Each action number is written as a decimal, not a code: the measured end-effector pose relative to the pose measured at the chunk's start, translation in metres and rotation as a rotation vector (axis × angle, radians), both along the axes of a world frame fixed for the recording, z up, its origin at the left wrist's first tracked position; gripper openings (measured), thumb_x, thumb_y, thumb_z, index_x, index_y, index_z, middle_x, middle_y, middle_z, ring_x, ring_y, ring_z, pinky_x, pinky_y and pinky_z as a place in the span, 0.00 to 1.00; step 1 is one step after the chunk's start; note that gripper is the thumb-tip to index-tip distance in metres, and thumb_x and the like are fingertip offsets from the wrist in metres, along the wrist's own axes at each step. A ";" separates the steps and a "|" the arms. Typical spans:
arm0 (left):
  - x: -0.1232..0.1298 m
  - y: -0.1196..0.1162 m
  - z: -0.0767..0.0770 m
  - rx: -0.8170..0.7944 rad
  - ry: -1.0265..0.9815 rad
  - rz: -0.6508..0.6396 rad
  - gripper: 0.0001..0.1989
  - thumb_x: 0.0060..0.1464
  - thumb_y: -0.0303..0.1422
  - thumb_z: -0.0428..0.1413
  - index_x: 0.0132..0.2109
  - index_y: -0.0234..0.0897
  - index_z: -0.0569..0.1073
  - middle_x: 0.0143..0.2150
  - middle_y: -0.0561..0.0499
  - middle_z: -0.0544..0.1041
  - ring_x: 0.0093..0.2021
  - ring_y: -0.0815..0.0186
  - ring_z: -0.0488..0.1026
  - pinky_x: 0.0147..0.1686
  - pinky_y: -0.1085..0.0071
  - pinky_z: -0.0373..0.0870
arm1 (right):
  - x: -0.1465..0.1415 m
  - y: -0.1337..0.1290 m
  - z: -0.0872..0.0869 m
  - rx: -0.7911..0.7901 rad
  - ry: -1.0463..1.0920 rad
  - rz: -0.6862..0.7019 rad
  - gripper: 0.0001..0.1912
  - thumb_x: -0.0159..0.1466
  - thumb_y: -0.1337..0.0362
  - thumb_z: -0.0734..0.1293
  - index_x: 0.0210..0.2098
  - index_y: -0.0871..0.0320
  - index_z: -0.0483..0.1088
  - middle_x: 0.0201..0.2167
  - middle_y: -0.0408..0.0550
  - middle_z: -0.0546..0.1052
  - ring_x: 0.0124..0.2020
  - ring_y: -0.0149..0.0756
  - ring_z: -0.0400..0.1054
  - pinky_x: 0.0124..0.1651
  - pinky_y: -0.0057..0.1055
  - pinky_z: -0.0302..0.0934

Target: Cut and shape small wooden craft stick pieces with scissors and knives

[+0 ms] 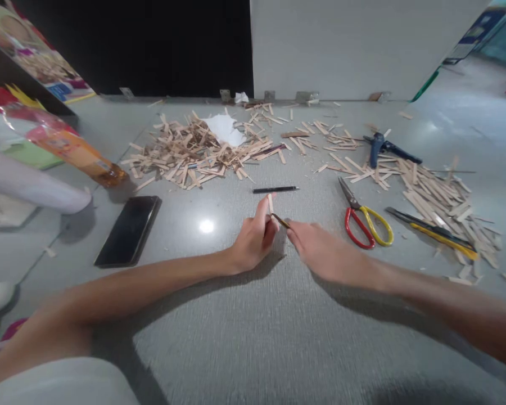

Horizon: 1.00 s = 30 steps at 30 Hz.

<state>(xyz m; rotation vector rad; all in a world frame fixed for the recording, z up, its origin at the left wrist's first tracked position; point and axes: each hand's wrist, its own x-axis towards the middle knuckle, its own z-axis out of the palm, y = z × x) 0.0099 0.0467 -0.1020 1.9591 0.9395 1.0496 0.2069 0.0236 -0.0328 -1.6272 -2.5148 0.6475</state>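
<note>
My left hand point(251, 244) is closed on a short, pale wooden stick point(270, 203) that points upward from the fingers. From the right, my right hand point(326, 253) pinches a thin, dark brownish rod-like tool point(281, 221). The tool's far end meets the lower part of the stick at my left fingers; its exact kind is too small to make out. Just beyond both hands lies a black pen point(275, 189). Scissors point(358, 211) with one red and one yellow handle rest to the right of my right hand.
Wooden strips point(181, 149) are heaped at the back left, with white paper point(225, 129) on them. More strips point(438, 191) lie right, near a dark blue tool point(377, 149) and a yellow-black cutter point(434, 232). A phone point(129, 230) and a lying bottle point(80, 152) are left.
</note>
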 end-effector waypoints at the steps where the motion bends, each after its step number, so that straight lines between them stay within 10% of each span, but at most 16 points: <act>1: 0.001 0.000 0.002 -0.029 -0.033 0.001 0.28 0.77 0.41 0.48 0.76 0.35 0.53 0.32 0.56 0.79 0.21 0.71 0.68 0.23 0.76 0.65 | -0.006 -0.004 -0.001 -0.047 -0.009 -0.050 0.17 0.79 0.68 0.55 0.43 0.57 0.74 0.34 0.52 0.83 0.32 0.40 0.76 0.31 0.33 0.56; 12: 0.001 0.000 -0.004 -0.035 -0.017 -0.121 0.30 0.76 0.34 0.46 0.80 0.39 0.49 0.32 0.57 0.76 0.20 0.73 0.67 0.23 0.77 0.66 | 0.006 0.011 0.030 -0.291 0.075 -0.033 0.17 0.78 0.62 0.56 0.37 0.54 0.72 0.38 0.51 0.82 0.39 0.43 0.76 0.41 0.35 0.61; 18: -0.002 -0.001 -0.006 0.061 0.021 -0.059 0.33 0.73 0.30 0.47 0.79 0.37 0.48 0.30 0.57 0.75 0.25 0.69 0.69 0.28 0.75 0.70 | -0.006 0.000 0.009 -0.209 0.140 -0.126 0.16 0.78 0.61 0.53 0.42 0.53 0.70 0.35 0.51 0.79 0.34 0.43 0.71 0.38 0.36 0.57; 24: -0.002 -0.002 -0.005 0.101 0.113 -0.062 0.30 0.75 0.32 0.43 0.78 0.34 0.48 0.31 0.56 0.76 0.23 0.70 0.67 0.28 0.75 0.69 | 0.005 0.017 0.027 -0.440 0.099 0.030 0.19 0.77 0.61 0.57 0.28 0.53 0.62 0.26 0.46 0.72 0.28 0.38 0.65 0.33 0.34 0.54; 30: -0.004 -0.002 -0.004 0.076 0.146 -0.055 0.30 0.76 0.34 0.43 0.79 0.34 0.48 0.30 0.57 0.74 0.23 0.69 0.68 0.27 0.74 0.67 | 0.002 0.003 0.011 -0.190 0.107 -0.044 0.16 0.79 0.61 0.53 0.42 0.55 0.70 0.41 0.55 0.82 0.40 0.45 0.75 0.41 0.37 0.59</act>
